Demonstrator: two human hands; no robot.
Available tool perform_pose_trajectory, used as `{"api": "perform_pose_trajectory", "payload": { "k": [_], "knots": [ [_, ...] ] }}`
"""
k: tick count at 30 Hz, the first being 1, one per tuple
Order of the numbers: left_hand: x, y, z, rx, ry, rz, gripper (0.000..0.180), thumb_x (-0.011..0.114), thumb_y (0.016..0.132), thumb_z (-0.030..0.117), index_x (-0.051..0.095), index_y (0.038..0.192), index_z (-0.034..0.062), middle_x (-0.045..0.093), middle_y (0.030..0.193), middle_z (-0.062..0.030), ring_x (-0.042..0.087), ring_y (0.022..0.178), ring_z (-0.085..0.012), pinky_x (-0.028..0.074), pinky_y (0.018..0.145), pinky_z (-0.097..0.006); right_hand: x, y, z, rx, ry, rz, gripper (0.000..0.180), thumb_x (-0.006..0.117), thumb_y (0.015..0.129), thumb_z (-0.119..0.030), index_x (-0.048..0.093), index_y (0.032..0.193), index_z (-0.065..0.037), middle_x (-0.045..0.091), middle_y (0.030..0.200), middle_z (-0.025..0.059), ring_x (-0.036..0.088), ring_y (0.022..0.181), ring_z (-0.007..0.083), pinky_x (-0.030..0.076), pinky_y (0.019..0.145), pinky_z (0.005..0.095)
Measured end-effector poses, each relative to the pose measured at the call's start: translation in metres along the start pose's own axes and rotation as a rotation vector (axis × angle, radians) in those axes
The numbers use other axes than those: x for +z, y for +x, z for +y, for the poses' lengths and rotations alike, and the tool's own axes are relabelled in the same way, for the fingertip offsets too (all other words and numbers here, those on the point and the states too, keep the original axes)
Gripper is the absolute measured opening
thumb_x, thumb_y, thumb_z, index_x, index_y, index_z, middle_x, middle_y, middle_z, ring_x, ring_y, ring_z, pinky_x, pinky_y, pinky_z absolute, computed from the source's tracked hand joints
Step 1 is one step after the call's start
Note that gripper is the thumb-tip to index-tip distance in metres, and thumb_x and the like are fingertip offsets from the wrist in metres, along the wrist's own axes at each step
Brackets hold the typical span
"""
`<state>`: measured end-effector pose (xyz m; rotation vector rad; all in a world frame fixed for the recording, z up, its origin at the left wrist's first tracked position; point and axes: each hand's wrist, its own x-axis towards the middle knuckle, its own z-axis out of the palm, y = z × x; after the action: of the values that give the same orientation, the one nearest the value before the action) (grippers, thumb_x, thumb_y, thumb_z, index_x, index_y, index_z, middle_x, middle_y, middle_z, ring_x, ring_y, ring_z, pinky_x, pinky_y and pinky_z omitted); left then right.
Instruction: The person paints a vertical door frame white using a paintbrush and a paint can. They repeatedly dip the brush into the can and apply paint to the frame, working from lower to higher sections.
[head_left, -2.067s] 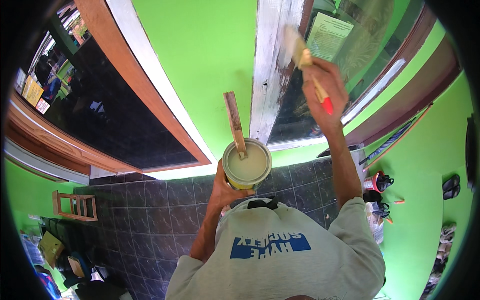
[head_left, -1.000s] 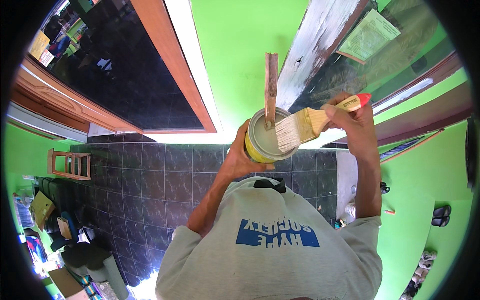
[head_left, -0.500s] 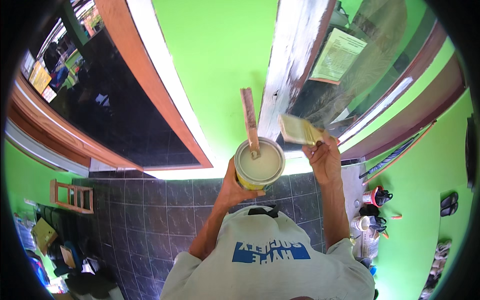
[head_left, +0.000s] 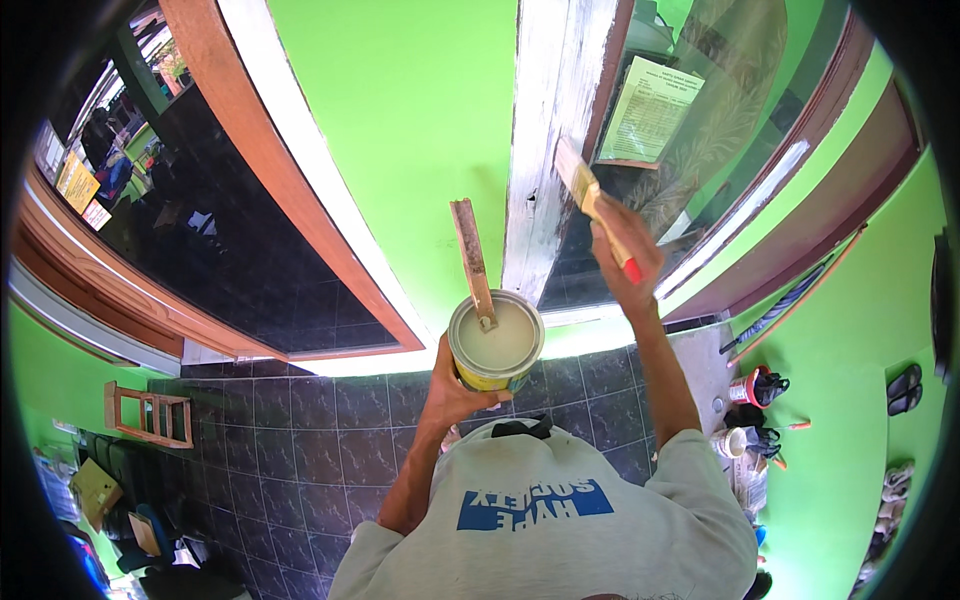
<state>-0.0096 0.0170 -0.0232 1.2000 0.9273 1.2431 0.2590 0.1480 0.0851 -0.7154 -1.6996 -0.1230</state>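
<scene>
Gripping a round paint can (head_left: 497,345) from below, the left hand (head_left: 455,385) sits just under the middle of the head view, its fingers curled up around the can's yellow side and clamped on it. The can is open and holds pale, greenish-white paint, and a flat wooden stir stick (head_left: 472,262) stands in it, leaning toward 12 o'clock with its lower end in the paint. At about 2 o'clock from the can, the right hand (head_left: 625,250) is raised with its fingers closed tight around the handle of a wide paintbrush (head_left: 592,203); the handle's red tip shows at the lower edge of the fist, and the bristles point toward 11 o'clock, lying against or just beside a whitish, patchy upright frame post (head_left: 550,150). Whether the bristles touch the post cannot be told for certain. To the post's right is a glass pane with a pale green paper sheet (head_left: 650,110) behind it. Bright green wall (head_left: 400,120) fills the space between the post and a brown-framed dark window (head_left: 200,230) at 10 o'clock. Below lie dark floor tiles (head_left: 300,440), with a small wooden rack (head_left: 150,415) at 8 o'clock and a cluster of small containers (head_left: 750,400) on the floor at 4 o'clock. The person's grey printed shirt (head_left: 560,520) fills the view at 6 o'clock.
</scene>
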Motion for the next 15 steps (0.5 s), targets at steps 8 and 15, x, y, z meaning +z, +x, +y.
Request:
{"api": "perform_pose_trajectory", "payload": {
  "k": [8, 15],
  "knots": [
    [-0.003, 0.000, -0.003, -0.027, -0.003, -0.023, 0.122, 0.100, 0.052, 0.011, 0.033, 0.153, 0.0031, 0.054, 0.142, -0.0121, 0.053, 0.134, -0.0254, 0.044, 0.115, -0.043, 0.012, -0.068, 0.004, 0.229, 0.037, -0.148, 0.033, 0.072, 0.085, 0.010, 0.072, 0.118, 0.002, 0.074, 0.114, 0.0185, 0.074, 0.100, 0.0285, 0.059, 0.083, 0.0359],
    [-0.004, 0.002, -0.006, -0.007, 0.033, -0.045, 0.123, 0.100, 0.051, 0.012, 0.032, 0.154, 0.0034, 0.053, 0.143, -0.0121, 0.053, 0.135, -0.0254, 0.044, 0.115, -0.043, -0.007, 0.044, -0.007, 0.062, 0.036, -0.029, 0.033, 0.074, 0.087, 0.007, 0.072, 0.119, 0.000, 0.074, 0.114, 0.0179, 0.074, 0.100, 0.0298, 0.058, 0.085, 0.0356]
  ]
}}
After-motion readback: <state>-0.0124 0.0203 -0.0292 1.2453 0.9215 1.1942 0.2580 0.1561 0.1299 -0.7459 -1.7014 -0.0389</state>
